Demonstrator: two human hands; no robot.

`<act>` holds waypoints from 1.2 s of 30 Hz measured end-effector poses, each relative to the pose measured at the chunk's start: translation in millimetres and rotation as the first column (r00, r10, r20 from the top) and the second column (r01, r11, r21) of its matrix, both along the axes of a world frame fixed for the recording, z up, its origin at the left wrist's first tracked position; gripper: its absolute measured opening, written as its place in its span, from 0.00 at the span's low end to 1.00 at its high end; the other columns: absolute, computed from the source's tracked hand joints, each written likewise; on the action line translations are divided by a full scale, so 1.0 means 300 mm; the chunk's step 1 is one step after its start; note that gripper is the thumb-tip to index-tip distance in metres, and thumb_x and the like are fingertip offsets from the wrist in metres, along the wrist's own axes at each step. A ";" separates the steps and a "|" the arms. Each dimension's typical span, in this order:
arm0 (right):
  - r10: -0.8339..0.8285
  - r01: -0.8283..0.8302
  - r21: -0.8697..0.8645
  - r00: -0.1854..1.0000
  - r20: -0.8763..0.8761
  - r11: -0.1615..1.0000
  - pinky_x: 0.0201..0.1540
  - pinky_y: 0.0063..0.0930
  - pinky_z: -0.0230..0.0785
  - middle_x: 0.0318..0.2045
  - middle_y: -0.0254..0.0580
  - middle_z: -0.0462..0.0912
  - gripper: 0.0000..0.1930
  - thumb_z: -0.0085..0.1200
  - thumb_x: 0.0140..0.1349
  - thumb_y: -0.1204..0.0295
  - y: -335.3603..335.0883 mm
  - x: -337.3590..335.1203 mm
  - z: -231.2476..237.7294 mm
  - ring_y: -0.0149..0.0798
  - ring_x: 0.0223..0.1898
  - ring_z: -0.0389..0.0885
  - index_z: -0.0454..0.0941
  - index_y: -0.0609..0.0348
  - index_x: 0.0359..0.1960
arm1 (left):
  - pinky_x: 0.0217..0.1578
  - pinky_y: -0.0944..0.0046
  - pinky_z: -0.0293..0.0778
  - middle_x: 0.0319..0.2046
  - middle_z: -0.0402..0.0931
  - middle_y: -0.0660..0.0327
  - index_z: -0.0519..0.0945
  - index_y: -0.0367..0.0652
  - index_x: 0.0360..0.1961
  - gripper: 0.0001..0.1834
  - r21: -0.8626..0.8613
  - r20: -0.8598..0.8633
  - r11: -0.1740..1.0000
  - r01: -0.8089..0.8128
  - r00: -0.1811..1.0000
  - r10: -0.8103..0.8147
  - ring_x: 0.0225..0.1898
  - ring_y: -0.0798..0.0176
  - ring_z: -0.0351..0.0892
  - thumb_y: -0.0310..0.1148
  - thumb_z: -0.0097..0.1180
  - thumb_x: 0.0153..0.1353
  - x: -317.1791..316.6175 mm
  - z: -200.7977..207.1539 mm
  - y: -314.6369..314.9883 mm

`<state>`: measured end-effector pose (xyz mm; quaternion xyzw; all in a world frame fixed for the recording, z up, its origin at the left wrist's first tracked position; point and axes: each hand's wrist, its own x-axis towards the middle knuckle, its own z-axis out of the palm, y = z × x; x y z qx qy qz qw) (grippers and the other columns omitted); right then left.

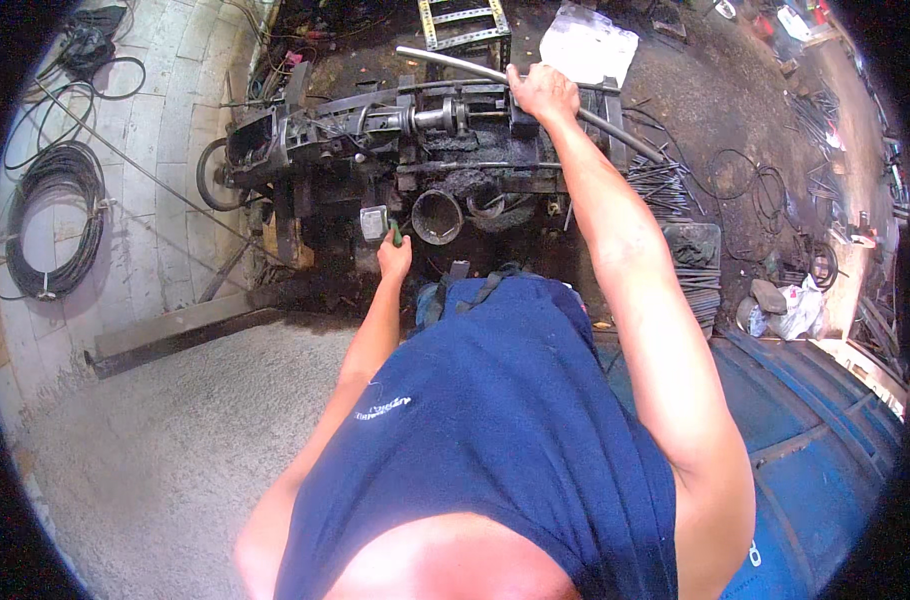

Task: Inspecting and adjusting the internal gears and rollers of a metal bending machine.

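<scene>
My right hand (545,92) is closed around a long, grey metal bar (615,130) that lies slantwise over a dark, greasy machine (375,122). The bar's far-left end sticks out past the hand, and its other end reaches down to the right. Low at the machine's front, my left hand (395,260) pinches a small green piece (396,235); its exact kind is too small to tell. Just left of this piece sits a small, square grey box (373,222). A round metal pipe mouth (438,216) opens to the right of my left hand.
A bundle of thin metal rods (665,187) lies right of the machine. Coiled black cable (55,220) hangs at the left wall. A yellow slotted metal frame (465,25) and a white sheet (587,45) are behind. Blue metal panels (815,480) stand at lower right.
</scene>
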<state>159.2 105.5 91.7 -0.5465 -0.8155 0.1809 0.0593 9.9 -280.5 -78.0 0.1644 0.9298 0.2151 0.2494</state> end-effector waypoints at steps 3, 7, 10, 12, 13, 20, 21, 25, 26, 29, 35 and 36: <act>-0.018 0.018 0.000 1.000 0.000 1.000 0.49 0.44 0.74 0.37 0.57 0.85 0.33 0.42 0.62 0.42 -0.001 0.001 -0.003 0.55 0.43 0.84 0.85 0.64 0.37 | 0.54 0.51 0.71 0.48 0.78 0.39 0.75 0.42 0.59 0.30 0.000 0.011 1.000 -0.004 1.000 0.004 0.53 0.41 0.77 0.44 0.58 0.57 -0.005 0.003 -0.001; -0.023 0.024 0.018 0.999 -0.032 1.000 0.49 0.45 0.74 0.37 0.57 0.85 0.34 0.40 0.62 0.41 -0.001 0.007 -0.013 0.55 0.43 0.84 0.85 0.64 0.37 | 0.55 0.52 0.71 0.48 0.78 0.39 0.74 0.39 0.59 0.30 0.007 -0.003 1.000 0.004 1.000 -0.004 0.53 0.41 0.77 0.44 0.58 0.57 -0.002 0.005 0.000; -0.018 0.019 0.022 0.999 -0.034 1.000 0.49 0.45 0.74 0.37 0.58 0.85 0.34 0.40 0.62 0.41 0.001 0.008 -0.016 0.55 0.43 0.84 0.85 0.64 0.37 | 0.55 0.52 0.70 0.48 0.78 0.39 0.74 0.40 0.59 0.30 -0.007 0.020 1.000 -0.006 1.000 0.006 0.54 0.41 0.76 0.44 0.57 0.57 0.001 0.018 0.008; -0.011 0.012 0.022 0.999 -0.030 1.000 0.49 0.45 0.74 0.37 0.58 0.85 0.34 0.40 0.62 0.41 0.000 0.006 -0.013 0.55 0.43 0.84 0.85 0.64 0.37 | 0.56 0.52 0.70 0.49 0.77 0.39 0.74 0.40 0.59 0.30 -0.013 0.018 1.000 0.001 1.000 -0.001 0.54 0.41 0.76 0.44 0.57 0.57 0.002 0.024 0.007; -0.008 0.009 0.022 1.000 -0.017 1.000 0.48 0.45 0.74 0.37 0.58 0.85 0.34 0.41 0.62 0.41 -0.001 0.006 -0.010 0.55 0.43 0.84 0.85 0.64 0.37 | 0.56 0.53 0.70 0.50 0.77 0.40 0.74 0.40 0.60 0.30 -0.019 0.016 1.000 0.008 1.000 -0.008 0.55 0.42 0.75 0.44 0.57 0.58 0.003 0.025 0.006; 0.013 -0.012 0.039 1.000 -0.004 0.999 0.48 0.45 0.74 0.36 0.58 0.85 0.34 0.41 0.63 0.42 -0.007 -0.012 -0.001 0.55 0.42 0.84 0.85 0.64 0.36 | 0.58 0.54 0.68 0.53 0.75 0.39 0.73 0.40 0.60 0.30 0.016 0.141 0.994 -0.104 0.985 0.101 0.58 0.42 0.73 0.45 0.55 0.61 -0.023 -0.050 -0.009; 0.015 -0.015 0.038 1.000 0.003 0.999 0.48 0.45 0.74 0.36 0.58 0.85 0.34 0.41 0.63 0.42 -0.007 -0.011 -0.003 0.55 0.42 0.84 0.85 0.64 0.36 | 0.55 0.54 0.70 0.49 0.77 0.40 0.73 0.39 0.60 0.29 0.053 0.149 0.991 -0.124 0.982 0.115 0.54 0.43 0.76 0.44 0.54 0.62 -0.026 -0.051 -0.004; -0.016 0.015 0.039 1.000 0.025 0.999 0.48 0.44 0.74 0.38 0.58 0.84 0.35 0.39 0.63 0.41 -0.002 -0.005 -0.017 0.54 0.44 0.84 0.85 0.64 0.39 | 0.41 0.56 0.76 0.33 0.83 0.48 0.74 0.38 0.59 0.27 0.127 0.220 0.981 -0.150 0.968 0.119 0.34 0.53 0.84 0.42 0.52 0.64 -0.027 -0.077 -0.015; -0.027 0.025 0.055 0.999 0.026 0.998 0.48 0.44 0.74 0.39 0.57 0.84 0.35 0.38 0.63 0.41 -0.002 -0.005 -0.022 0.54 0.45 0.84 0.84 0.64 0.39 | 0.37 0.57 0.76 0.29 0.83 0.50 0.74 0.37 0.59 0.26 0.156 0.188 0.979 -0.132 0.977 0.102 0.29 0.56 0.83 0.42 0.52 0.64 -0.028 -0.091 -0.021; -0.033 0.031 0.019 0.997 0.063 0.999 0.49 0.43 0.74 0.39 0.55 0.85 0.34 0.38 0.63 0.41 -0.011 -0.022 -0.002 0.53 0.46 0.83 0.85 0.61 0.40 | 0.44 0.53 0.75 0.37 0.82 0.43 0.75 0.37 0.58 0.27 0.130 0.171 0.983 -0.133 0.979 0.110 0.41 0.47 0.83 0.44 0.53 0.63 -0.049 -0.139 -0.045; -0.035 0.031 0.039 0.995 0.093 0.999 0.51 0.44 0.73 0.39 0.55 0.84 0.32 0.38 0.63 0.41 -0.026 -0.026 0.015 0.54 0.45 0.83 0.85 0.57 0.40 | 0.52 0.52 0.72 0.45 0.79 0.38 0.75 0.40 0.58 0.28 0.127 0.187 0.986 -0.111 0.979 0.086 0.51 0.41 0.78 0.46 0.54 0.62 -0.053 -0.146 -0.055; -0.035 0.031 0.053 0.995 0.089 0.998 0.51 0.44 0.73 0.39 0.55 0.84 0.32 0.38 0.63 0.41 -0.029 -0.027 0.019 0.54 0.45 0.83 0.85 0.56 0.41 | 0.52 0.52 0.72 0.45 0.79 0.38 0.75 0.40 0.58 0.28 0.127 0.196 0.985 -0.115 0.977 0.089 0.51 0.41 0.78 0.46 0.54 0.62 -0.049 -0.143 -0.055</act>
